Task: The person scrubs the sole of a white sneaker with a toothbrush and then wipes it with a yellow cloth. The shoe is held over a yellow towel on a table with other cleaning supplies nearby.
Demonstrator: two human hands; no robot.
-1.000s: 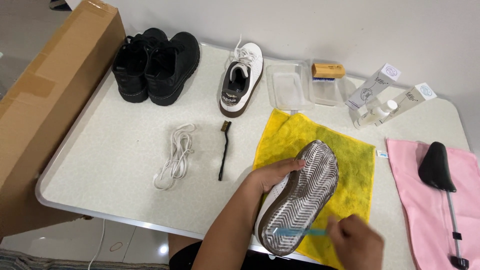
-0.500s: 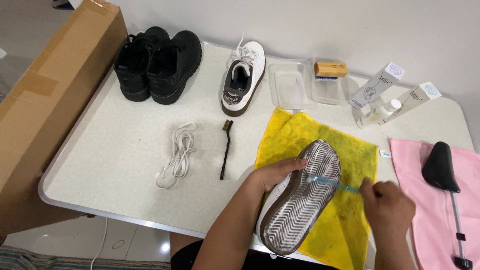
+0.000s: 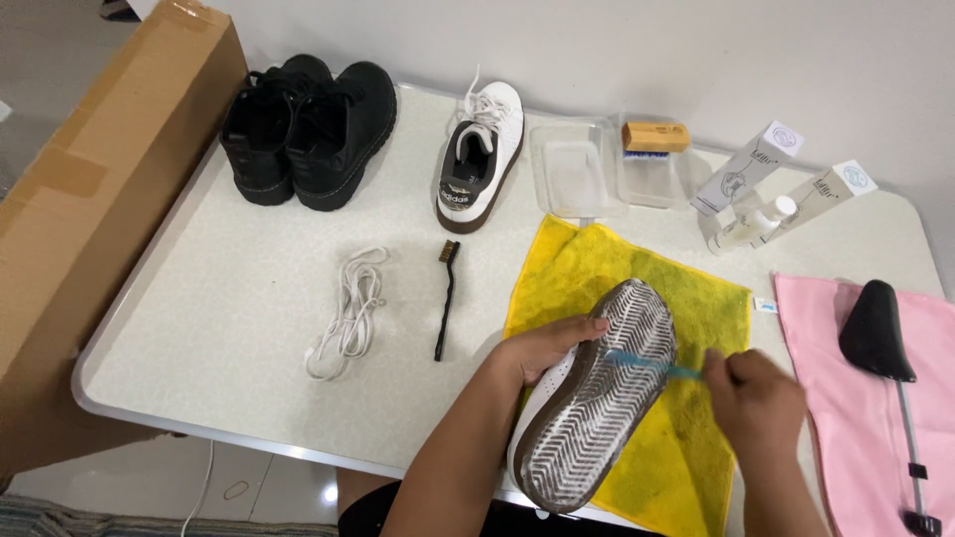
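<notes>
Fingers of the left hand (image 3: 542,348) are clamped on the white sneaker (image 3: 595,396), held sole-up over the yellow cloth (image 3: 686,298) at the near edge. A thin blue brush (image 3: 652,363) is pinched in the right hand (image 3: 756,396), bristles on the tread. Grit could be flicked onto the pink cloth (image 3: 846,398). Farther left, a black brush (image 3: 445,298) and laces (image 3: 348,310) are left lying.

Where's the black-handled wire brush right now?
Head view: the black brush lies on the table left of the yellow cloth, between it and the white laces, below the upright white sneaker.
</notes>
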